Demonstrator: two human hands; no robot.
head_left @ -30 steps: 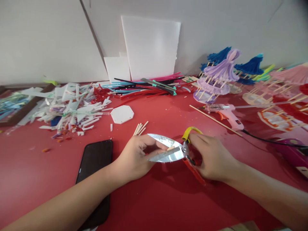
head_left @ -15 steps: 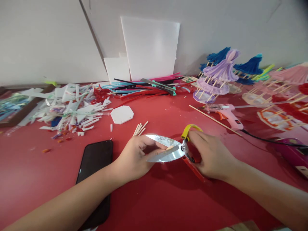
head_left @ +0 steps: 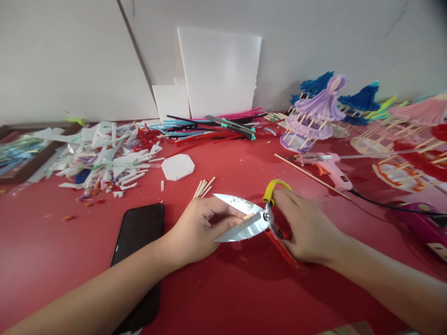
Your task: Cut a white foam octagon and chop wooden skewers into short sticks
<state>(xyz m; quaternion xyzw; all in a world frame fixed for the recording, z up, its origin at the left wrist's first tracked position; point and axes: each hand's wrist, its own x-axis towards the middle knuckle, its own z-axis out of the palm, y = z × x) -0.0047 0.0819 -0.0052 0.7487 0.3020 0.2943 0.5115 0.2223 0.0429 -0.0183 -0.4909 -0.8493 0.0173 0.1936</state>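
My right hand (head_left: 307, 223) grips a pair of scissors (head_left: 246, 229) by its yellow and red handles, with the blades spread apart and pointing left. Between thumb and fingers, my left hand (head_left: 199, 228) pinches a thin wooden stick (head_left: 248, 216). Its pale end pokes out between the blades near their pivot, while the rest is hidden by my fingers and the lower blade. Several short wooden sticks (head_left: 203, 188) show just beyond my left hand. A white octagonal plate (head_left: 178, 167) with small holes around its edge lies farther back.
A black phone (head_left: 138, 242) lies beside my left forearm. Scraps (head_left: 104, 158) are heaped at the left. A pink glue gun (head_left: 331, 170) and a long stick (head_left: 310, 175) lie at the right, before several fuzzy tiered models (head_left: 319, 109). A utility knife (head_left: 237, 128) rests on coloured stems.
The scissor blades have spread slightly wider, the lower one dropping a little. My hands stay almost in place, and the whole view has shifted slightly.
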